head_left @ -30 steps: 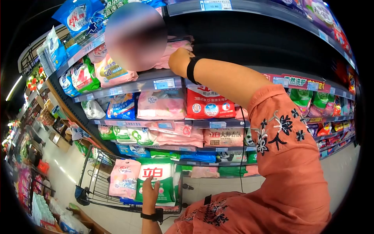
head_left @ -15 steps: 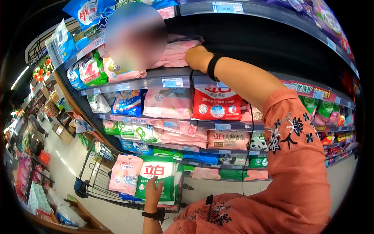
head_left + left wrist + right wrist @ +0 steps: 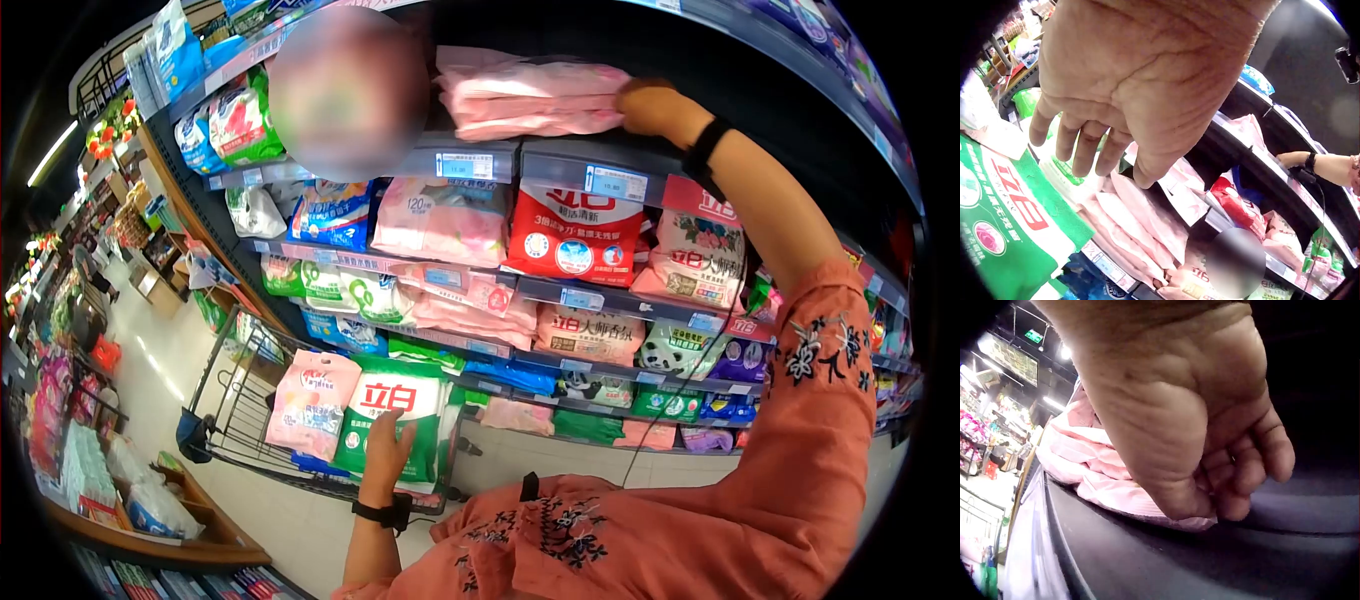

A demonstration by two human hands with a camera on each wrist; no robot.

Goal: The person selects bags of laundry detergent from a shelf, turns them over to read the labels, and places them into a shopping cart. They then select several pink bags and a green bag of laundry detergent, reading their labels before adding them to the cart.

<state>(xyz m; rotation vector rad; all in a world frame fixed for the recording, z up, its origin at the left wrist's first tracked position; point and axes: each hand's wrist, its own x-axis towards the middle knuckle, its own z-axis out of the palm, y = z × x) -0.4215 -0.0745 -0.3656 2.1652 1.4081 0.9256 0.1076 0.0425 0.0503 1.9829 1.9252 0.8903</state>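
Bags point(image 3: 540, 95) look soft, probably slippery; I'd hold the end right hand point(image 3: 652, 108) pinches. Left hand point(image 3: 388, 450): fingers spread.

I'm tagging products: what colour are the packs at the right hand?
The packs are pink, best seen in head view.

We've got a red bag point(image 3: 575, 232) on a shelf point(image 3: 545, 291), a panda-print bag point(image 3: 672, 352) lower down, pale floor point(image 3: 140, 345) off left and a green sign point(image 3: 1034, 335) overhead.

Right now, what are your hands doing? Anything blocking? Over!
Right fingers gripping stacked pink bags, on shelf. Left fingers open near green-white 立白 bag. Blocking: can't tell, blur beside pink bags.
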